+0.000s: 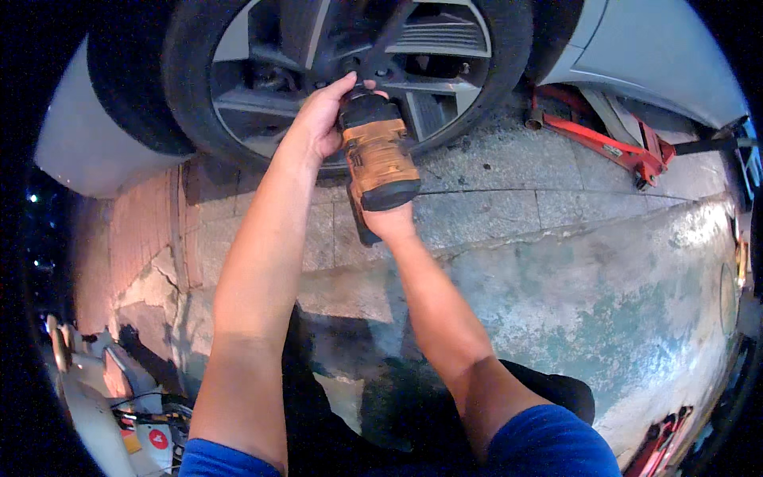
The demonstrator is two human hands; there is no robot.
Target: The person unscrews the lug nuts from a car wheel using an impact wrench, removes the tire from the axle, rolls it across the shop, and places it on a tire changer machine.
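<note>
Two hands steadying one power tool at a car wheel

From where I'm standing, one yellow-and-black power tool is pointing away from the person, its nose sitting right in front of the spokes of a wheel; I can't tell whether it is touching. The left hand is closing around the nose, and the right hand is gripping the handle beneath the body, most of its fingers hiding from me.

The tool is looking heavy and stiff, probably nose-heavy, its hard case likely turning slippery if greasy but hardly fragile. The handle is offering the surest hold, with a second hand supporting the front, clear of any spinning part.

I'm counting one tool, two hands, one wheel in one tyre, one pale car, and one red jack lying on the floor at far right.
</note>
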